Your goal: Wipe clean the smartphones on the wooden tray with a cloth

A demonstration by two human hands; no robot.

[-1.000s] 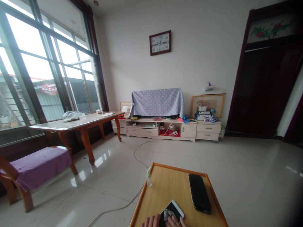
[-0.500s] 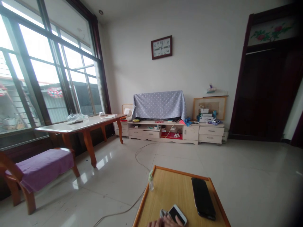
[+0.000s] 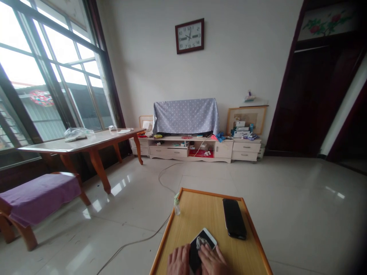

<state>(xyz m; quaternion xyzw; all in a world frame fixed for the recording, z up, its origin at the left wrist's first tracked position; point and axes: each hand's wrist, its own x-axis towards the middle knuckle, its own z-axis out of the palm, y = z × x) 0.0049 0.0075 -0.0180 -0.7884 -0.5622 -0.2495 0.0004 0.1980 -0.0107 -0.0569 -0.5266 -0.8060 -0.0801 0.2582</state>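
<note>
A white-framed phone with a dark screen point(image 3: 195, 258) lies tilted on the small wooden table point(image 3: 197, 206). My right hand point(image 3: 212, 259) presses a crumpled grey cloth point(image 3: 201, 241) onto its screen, fingers bent over the cloth. At the phone's left edge rests my left hand point(image 3: 178, 260), its fingers close together and curled against the phone. A larger black phone point(image 3: 234, 218) lies to the right of my hands. The small clear pump bottle point(image 3: 176, 205) stands upright at the table's left edge.
A cable point(image 3: 137, 241) runs over the floor left of the small table. Further left are a chair with a purple cover point(image 3: 43, 194) and a long table point(image 3: 86, 142). A low cabinet point(image 3: 169, 152) with a cloth-covered object point(image 3: 186, 116) stands at the far wall.
The view has tilted down and shifted right, so both hands show more fully. The cloth under my right hand has moved from beside the white phone onto its screen.
</note>
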